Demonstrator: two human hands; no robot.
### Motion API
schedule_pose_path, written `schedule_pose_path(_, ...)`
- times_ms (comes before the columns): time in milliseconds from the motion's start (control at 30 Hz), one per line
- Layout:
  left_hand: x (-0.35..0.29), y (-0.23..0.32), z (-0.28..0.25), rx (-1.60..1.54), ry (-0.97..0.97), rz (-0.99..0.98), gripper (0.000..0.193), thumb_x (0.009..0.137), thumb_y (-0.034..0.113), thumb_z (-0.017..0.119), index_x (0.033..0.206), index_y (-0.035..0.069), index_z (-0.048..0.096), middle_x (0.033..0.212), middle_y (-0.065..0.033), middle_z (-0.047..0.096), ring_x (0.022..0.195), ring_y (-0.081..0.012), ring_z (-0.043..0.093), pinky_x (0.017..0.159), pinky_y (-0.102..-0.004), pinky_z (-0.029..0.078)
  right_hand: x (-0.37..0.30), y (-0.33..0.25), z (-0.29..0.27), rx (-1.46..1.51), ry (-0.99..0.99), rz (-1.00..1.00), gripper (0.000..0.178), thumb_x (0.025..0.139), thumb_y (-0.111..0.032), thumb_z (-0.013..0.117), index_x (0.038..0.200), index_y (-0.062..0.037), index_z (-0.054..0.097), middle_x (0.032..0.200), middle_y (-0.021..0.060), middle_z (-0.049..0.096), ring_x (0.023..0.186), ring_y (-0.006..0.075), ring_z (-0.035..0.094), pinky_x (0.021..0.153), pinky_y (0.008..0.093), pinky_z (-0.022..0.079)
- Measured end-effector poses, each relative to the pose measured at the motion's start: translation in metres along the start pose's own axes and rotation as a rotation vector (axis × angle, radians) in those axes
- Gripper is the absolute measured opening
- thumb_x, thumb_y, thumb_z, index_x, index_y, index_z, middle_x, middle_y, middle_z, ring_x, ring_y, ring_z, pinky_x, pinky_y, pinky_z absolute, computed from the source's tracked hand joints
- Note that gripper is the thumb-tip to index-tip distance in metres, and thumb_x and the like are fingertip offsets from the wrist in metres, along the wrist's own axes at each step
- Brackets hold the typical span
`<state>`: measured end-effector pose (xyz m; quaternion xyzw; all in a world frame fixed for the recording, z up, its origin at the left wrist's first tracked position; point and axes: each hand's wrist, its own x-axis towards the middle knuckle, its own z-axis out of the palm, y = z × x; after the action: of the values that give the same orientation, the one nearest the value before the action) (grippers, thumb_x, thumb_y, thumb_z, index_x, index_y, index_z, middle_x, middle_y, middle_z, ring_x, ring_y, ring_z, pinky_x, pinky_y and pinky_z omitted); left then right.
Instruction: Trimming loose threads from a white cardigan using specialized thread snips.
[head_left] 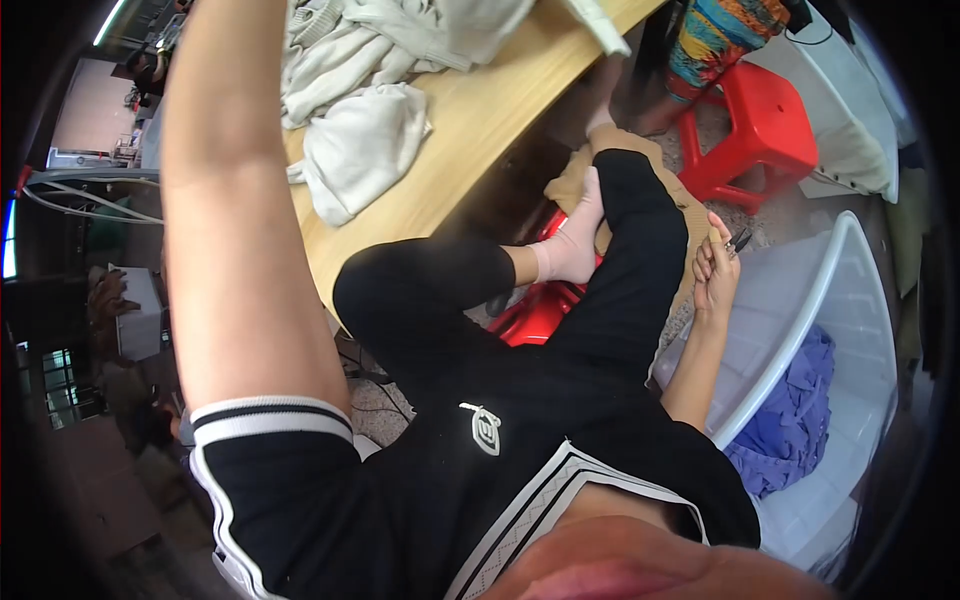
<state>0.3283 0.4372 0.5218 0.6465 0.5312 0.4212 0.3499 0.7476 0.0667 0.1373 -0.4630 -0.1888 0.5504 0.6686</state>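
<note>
My left arm [235, 230] stretches up past the upper edge, close to the camera, so its hand is out of view. To the right of my knee, my right hand [716, 270] has its fingers curled round a small dark pointed tool, which looks like thread snips [740, 241]. A tan knitted garment [568, 187] lies over and behind my leg, its edge running down beside this hand. White knitted garments [365, 145] lie crumpled on the wooden table [450, 165] in front of me.
Close by on the right, a large translucent white bin [850, 290] holds purple cloth [790, 420]. A red plastic stool [750, 130] stands beyond it, near a person's colourful patterned clothing [720, 45]. Another red stool [540, 312] is under my foot. Cables lie on the floor.
</note>
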Motion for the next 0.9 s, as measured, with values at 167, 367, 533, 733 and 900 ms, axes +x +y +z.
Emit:
schedule_pose_path(167, -0.038, -0.189, 0.026, 0.621, -0.117, -0.041, 0.09, 0.075, 0.051, 0.074, 0.144, 0.001, 0.042, 0.14, -0.0216, 0.052, 0.134, -0.0307, 0.045, 0.107, -0.0433, 0.038, -0.003, 0.013, -0.012, -0.063, 0.036, 0.069, 0.034, 0.098, -0.009, 0.057, 0.131, -0.0023, 0.056, 0.071, -0.0038, 0.046, 0.046, -0.0007, 0.034, 0.039, 0.015, 0.025)
schedule_pose_path(367, -0.126, -0.293, 0.033, 1.189, 0.029, -0.33, 0.097, 0.068, 0.053, 0.077, 0.149, 0.017, 0.04, 0.14, -0.0219, 0.05, 0.13, -0.0347, 0.049, 0.106, -0.0514, 0.041, -0.004, 0.014, -0.009, -0.128, 0.053, 0.045, 0.033, 0.098, -0.01, 0.058, 0.131, -0.004, 0.057, 0.069, -0.0054, 0.045, 0.045, -0.0012, 0.033, 0.038, 0.0148, 0.023)
schedule_pose_path(533, -0.165, -0.273, 0.02, 1.133, 0.007, -0.239, 0.086, 0.068, 0.038, 0.074, 0.145, 0.015, 0.046, 0.136, -0.0181, 0.053, 0.126, -0.0335, 0.052, 0.102, -0.0471, 0.045, -0.004, 0.015, 0.003, -0.181, 0.091, 0.036, 0.031, 0.097, -0.009, 0.058, 0.128, -0.0045, 0.061, 0.068, -0.0058, 0.046, 0.046, -0.0011, 0.033, 0.038, 0.0148, 0.023)
schedule_pose_path(733, -0.229, -0.271, 0.025, 1.047, 0.022, -0.132, 0.081, 0.065, 0.032, 0.073, 0.141, 0.012, 0.051, 0.131, -0.0155, 0.055, 0.123, -0.0314, 0.053, 0.105, -0.0455, 0.038, -0.003, 0.017, 0.015, -0.306, 0.1, -0.014, 0.033, 0.092, -0.006, 0.057, 0.125, -0.0047, 0.064, 0.065, -0.0091, 0.042, 0.047, -0.0016, 0.031, 0.041, 0.0156, 0.022)
schedule_pose_path(900, -0.281, -0.248, 0.043, 1.022, -0.001, 0.0, 0.08, 0.068, 0.037, 0.076, 0.138, 0.006, 0.053, 0.124, -0.0179, 0.057, 0.117, -0.0354, 0.056, 0.1, -0.0421, 0.043, -0.004, 0.013, 0.014, -0.327, 0.094, -0.001, 0.032, 0.093, -0.006, 0.057, 0.124, -0.0051, 0.064, 0.065, -0.0093, 0.042, 0.047, -0.0017, 0.031, 0.041, 0.0157, 0.022)
